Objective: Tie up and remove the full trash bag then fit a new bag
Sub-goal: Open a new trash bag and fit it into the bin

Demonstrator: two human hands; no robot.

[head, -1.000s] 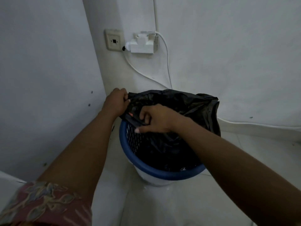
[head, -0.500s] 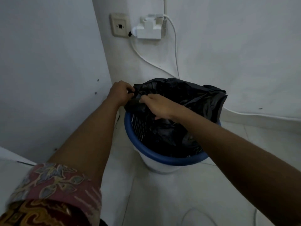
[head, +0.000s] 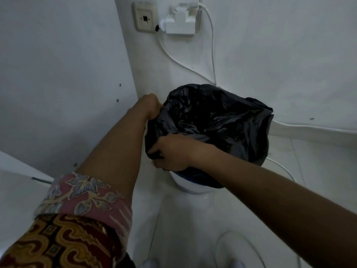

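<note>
Black trash bag [head: 212,120]: draped over the bin [head: 190,185] on the floor, in a wall corner. Left hand [head: 151,108] clenched on its far-left edge; right hand [head: 172,154] grasping its near edge. Wall socket [head: 180,18] above.

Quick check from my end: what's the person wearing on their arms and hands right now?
Both hands, left hand and right hand, are bare, with no gloves. The left arm has a patterned sleeve, pink floral over maroon and gold, pushed up. No sleeve shows on the right arm.
</note>
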